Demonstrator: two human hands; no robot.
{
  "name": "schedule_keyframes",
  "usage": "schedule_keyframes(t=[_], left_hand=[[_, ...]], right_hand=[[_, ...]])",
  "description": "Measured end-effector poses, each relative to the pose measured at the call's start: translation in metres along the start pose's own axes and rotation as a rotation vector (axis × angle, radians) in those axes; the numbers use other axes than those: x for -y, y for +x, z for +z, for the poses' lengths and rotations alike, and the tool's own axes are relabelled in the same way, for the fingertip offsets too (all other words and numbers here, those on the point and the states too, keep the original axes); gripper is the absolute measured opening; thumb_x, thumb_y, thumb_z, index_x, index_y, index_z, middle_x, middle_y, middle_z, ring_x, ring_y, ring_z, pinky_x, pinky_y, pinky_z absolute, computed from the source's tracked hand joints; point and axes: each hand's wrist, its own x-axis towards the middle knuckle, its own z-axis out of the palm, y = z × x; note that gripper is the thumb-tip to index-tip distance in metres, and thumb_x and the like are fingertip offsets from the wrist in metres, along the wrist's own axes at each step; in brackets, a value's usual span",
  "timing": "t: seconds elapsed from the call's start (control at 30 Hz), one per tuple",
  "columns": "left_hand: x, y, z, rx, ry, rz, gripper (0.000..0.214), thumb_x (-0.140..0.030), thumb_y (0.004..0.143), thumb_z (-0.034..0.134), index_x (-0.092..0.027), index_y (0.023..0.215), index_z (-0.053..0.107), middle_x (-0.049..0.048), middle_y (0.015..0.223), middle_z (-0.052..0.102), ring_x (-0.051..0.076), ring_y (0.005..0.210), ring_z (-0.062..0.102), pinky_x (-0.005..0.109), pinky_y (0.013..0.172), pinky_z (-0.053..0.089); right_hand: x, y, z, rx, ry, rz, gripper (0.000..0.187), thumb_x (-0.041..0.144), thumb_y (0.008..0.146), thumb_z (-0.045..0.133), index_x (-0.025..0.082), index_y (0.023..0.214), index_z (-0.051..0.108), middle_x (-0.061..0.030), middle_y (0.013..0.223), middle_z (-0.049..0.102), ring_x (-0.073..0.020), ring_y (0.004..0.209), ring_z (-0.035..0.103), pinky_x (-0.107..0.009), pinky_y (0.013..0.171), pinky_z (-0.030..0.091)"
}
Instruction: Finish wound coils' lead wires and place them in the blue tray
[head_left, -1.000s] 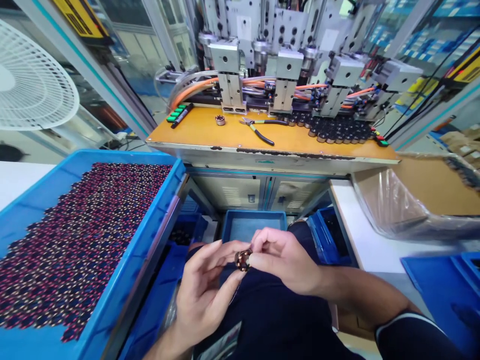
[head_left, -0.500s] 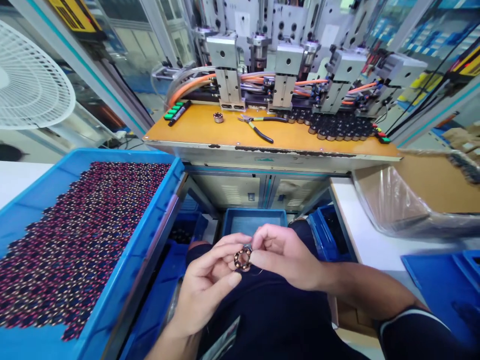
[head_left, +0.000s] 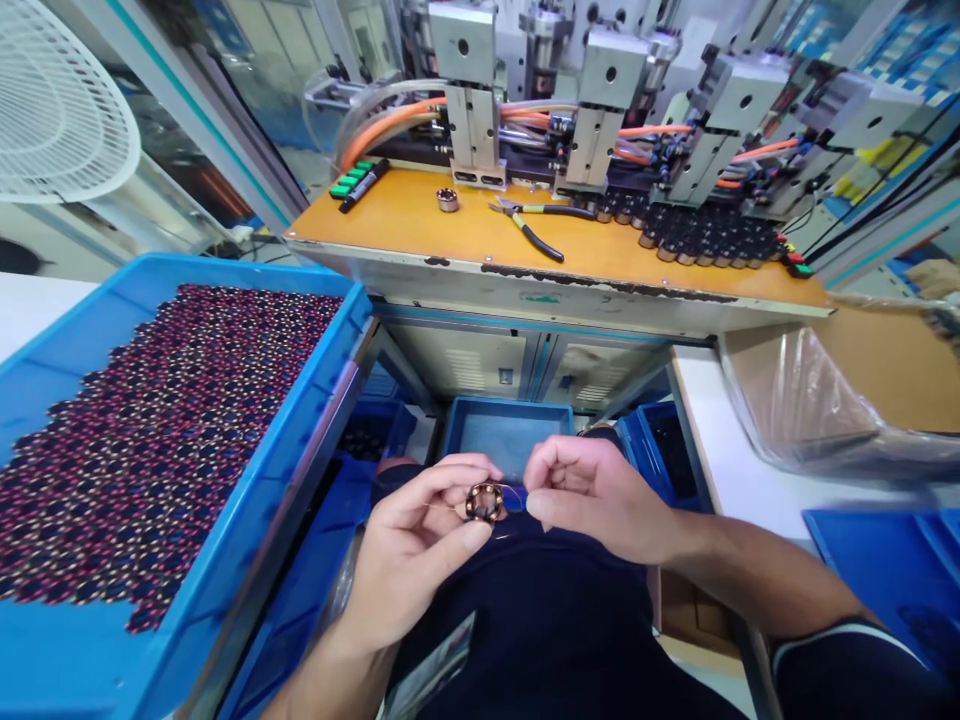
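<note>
My left hand (head_left: 416, 545) holds a small ring-shaped motor stator (head_left: 474, 507) with copper windings between thumb and fingers, its open centre facing up at me. Thin wire ends (head_left: 513, 490) stick out from both sides of the stator. My right hand (head_left: 596, 500) is a short way to the right, thumb and forefinger pinched together at the end of the fine wire on that side. Its other fingers are curled in. Both hands hover above my lap.
To the left stands a blue crate (head_left: 135, 275) filled with rows of stators. On the orange bench (head_left: 405, 225) lie pliers (head_left: 536, 225), marker pens (head_left: 364, 187), a single stator (head_left: 448, 200) and many dark-topped ones (head_left: 705, 235), below machine heads. A plastic-lined box (head_left: 802, 400) sits right.
My right hand has drawn away from the stator to the right, and wire now shows between them. The stator stays in my left hand. My view has tilted downward.
</note>
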Motion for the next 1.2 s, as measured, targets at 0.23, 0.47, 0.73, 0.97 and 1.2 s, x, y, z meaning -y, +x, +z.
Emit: schedule_keyframes(t=[0.23,0.47,0.73,0.97,1.2], left_hand=[[-0.005,0.003,0.003,0.056,0.135,0.029,0.027,-0.015,0.077,0.078,-0.026,0.102,0.079,0.0088,0.104,0.073,0.018,0.094,0.071,0.024,0.078,0.059],[-0.011,0.003,0.001,0.058,0.158,-0.010,0.022,-0.017,0.076,0.080,-0.024,0.097,0.080,0.0092,0.102,0.073,0.016,0.082,0.070,0.023,0.072,0.059],[-0.006,0.003,-0.001,0.098,0.124,-0.008,0.026,-0.015,0.078,0.078,-0.026,0.102,0.078,0.0081,0.105,0.070,0.016,0.091,0.069,0.021,0.076,0.057],[-0.005,0.002,-0.002,0.077,0.068,-0.030,0.023,-0.017,0.078,0.078,-0.026,0.100,0.078,0.0066,0.105,0.068,0.012,0.083,0.066,0.020,0.074,0.056],[-0.002,0.000,-0.003,0.060,0.033,-0.065,0.025,-0.017,0.079,0.078,-0.027,0.102,0.077,0.0045,0.110,0.068,0.010,0.084,0.067,0.017,0.077,0.055]], right_hand=[[0.008,0.007,0.005,0.028,-0.053,0.039,0.024,0.029,0.076,0.077,0.014,0.075,0.058,0.0044,0.066,0.058,-0.0063,0.060,0.052,-0.019,0.058,0.041],[0.010,0.012,-0.003,-0.005,-0.120,0.029,0.022,0.031,0.079,0.072,0.015,0.072,0.057,0.0058,0.058,0.056,-0.0060,0.052,0.051,-0.018,0.051,0.040],[0.009,0.010,-0.001,0.069,-0.140,0.053,0.029,0.034,0.075,0.081,0.013,0.074,0.060,0.0054,0.062,0.057,-0.0056,0.056,0.051,-0.018,0.053,0.040],[0.005,0.004,-0.001,0.072,-0.129,0.038,0.022,0.027,0.080,0.073,0.014,0.071,0.057,0.0061,0.059,0.054,-0.0046,0.052,0.048,-0.016,0.051,0.039],[0.008,-0.001,-0.011,0.072,-0.183,-0.036,0.029,0.035,0.078,0.079,0.013,0.079,0.059,0.0033,0.068,0.057,-0.0063,0.059,0.052,-0.018,0.056,0.043]])
